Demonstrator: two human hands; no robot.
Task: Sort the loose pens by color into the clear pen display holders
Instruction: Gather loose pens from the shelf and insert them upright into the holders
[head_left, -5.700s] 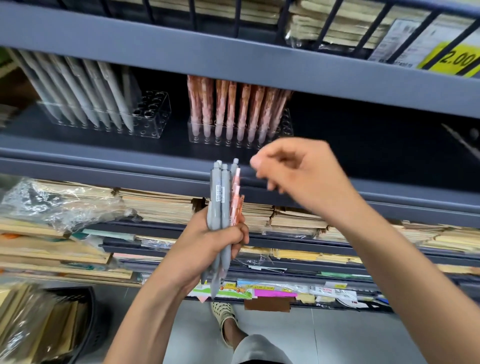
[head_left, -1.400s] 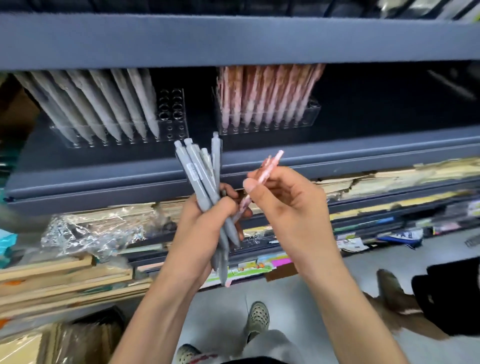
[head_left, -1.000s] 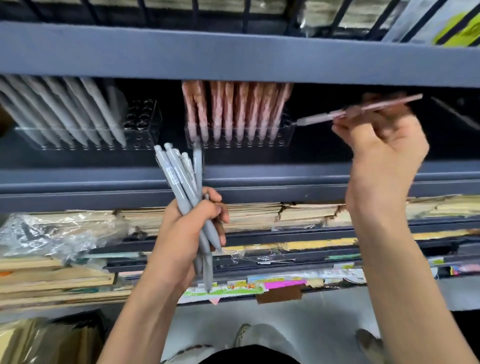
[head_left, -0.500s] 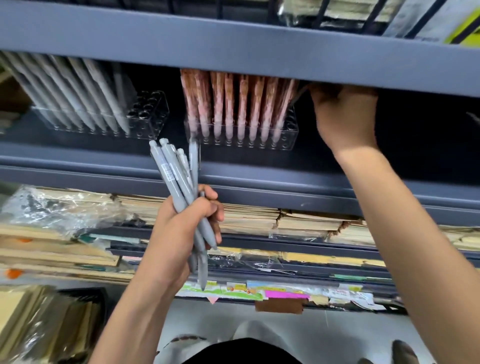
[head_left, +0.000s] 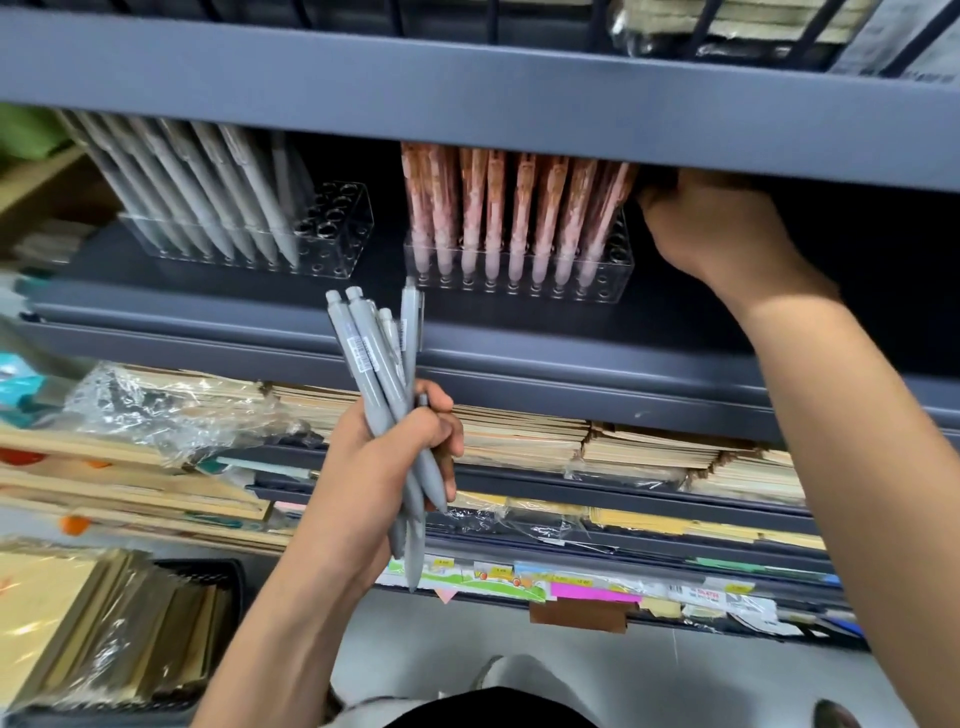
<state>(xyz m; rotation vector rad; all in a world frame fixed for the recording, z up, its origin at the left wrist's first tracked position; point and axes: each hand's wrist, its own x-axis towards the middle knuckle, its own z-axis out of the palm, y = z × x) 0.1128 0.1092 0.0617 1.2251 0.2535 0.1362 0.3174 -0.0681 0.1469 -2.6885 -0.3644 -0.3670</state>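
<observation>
A bundle of loose grey plastic click pens (head_left: 387, 395) is clamped in the left hand (head_left: 395, 447), held upright below the dark grey metal shelf (head_left: 675, 332). The right hand (head_left: 711, 228) is reached to the right end of the clear plastic holder of pink pens (head_left: 519, 270); its fingers are hidden by the shelf above, so its grip cannot be told. A second clear plastic holder of grey pens (head_left: 311, 244), partly filled, is seen to the left.
</observation>
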